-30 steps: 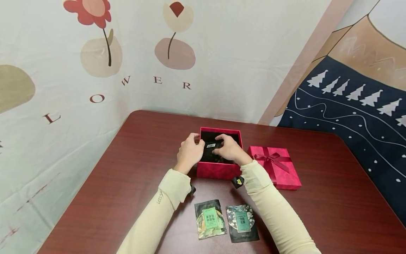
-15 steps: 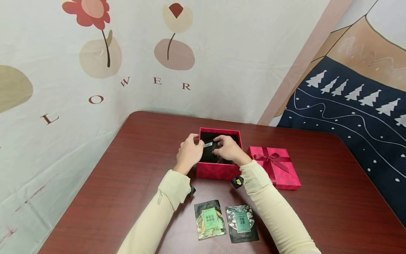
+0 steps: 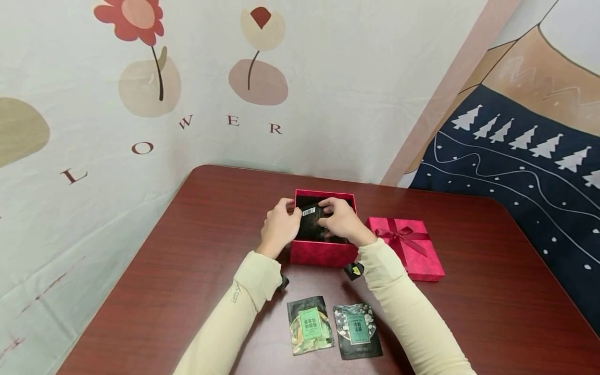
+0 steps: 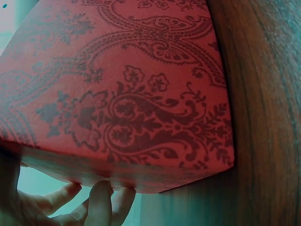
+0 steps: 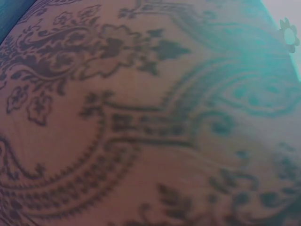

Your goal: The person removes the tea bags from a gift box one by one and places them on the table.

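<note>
A red patterned gift box (image 3: 323, 253) stands without its lid in the middle of the table. My left hand (image 3: 280, 225) holds its left wall, with the thumb over the rim. In the left wrist view those fingers (image 4: 101, 202) bend against the box's patterned side (image 4: 141, 94). Inside lies a black packet (image 3: 310, 224) with a white barcode label, tilted in the opening. My right hand (image 3: 344, 221) reaches over the right rim and pinches the packet's right side between thumb and fingers. Only the box's wall (image 5: 141, 117) fills the right wrist view; the hand is out of it.
The red lid (image 3: 428, 260) with a ribbon bow lies right of the box. Two dark sachets with green labels, a left sachet (image 3: 310, 333) and a right sachet (image 3: 358, 338), lie between the forearms. A printed cloth (image 3: 328, 104) hangs behind the table (image 3: 197, 250).
The black packet has come up a little and turned in the box, so more of it shows. My right hand has shifted slightly; my left hand has stayed at the wall.
</note>
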Action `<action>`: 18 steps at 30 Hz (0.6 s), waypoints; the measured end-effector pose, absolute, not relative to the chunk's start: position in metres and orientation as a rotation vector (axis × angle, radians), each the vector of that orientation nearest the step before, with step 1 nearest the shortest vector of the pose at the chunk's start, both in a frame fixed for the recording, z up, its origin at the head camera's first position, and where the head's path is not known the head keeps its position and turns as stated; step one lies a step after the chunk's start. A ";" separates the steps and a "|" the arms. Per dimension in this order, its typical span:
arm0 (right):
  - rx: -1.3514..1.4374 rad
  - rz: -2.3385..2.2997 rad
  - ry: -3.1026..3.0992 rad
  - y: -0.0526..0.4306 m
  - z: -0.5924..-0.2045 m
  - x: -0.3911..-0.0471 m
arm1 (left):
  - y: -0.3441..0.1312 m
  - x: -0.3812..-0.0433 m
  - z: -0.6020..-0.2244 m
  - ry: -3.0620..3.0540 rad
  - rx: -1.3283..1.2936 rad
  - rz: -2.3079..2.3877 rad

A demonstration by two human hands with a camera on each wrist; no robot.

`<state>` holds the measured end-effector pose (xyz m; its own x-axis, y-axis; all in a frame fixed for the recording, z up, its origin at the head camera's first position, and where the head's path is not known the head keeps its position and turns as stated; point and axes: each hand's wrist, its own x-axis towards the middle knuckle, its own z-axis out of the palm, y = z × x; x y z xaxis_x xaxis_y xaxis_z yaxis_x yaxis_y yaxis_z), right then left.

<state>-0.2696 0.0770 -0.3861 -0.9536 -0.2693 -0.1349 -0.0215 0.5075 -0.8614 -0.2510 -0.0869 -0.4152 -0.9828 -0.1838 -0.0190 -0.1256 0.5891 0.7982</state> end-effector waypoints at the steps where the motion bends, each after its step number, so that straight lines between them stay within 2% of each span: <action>1: -0.253 -1.419 2.510 0.078 -0.385 -0.268 | -0.087 -0.251 -0.415 -2.743 0.269 -1.368; 18: -0.221 -1.433 2.567 0.092 -0.356 -0.243 | -0.088 -0.250 -0.415 -2.752 0.253 -1.373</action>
<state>-0.2427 0.0919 -0.3557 -0.9702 -0.2228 -0.0953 -0.0359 0.5209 -0.8529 -0.2503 -0.0885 -0.4146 -0.9850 -0.1709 -0.0234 -0.1215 0.5908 0.7977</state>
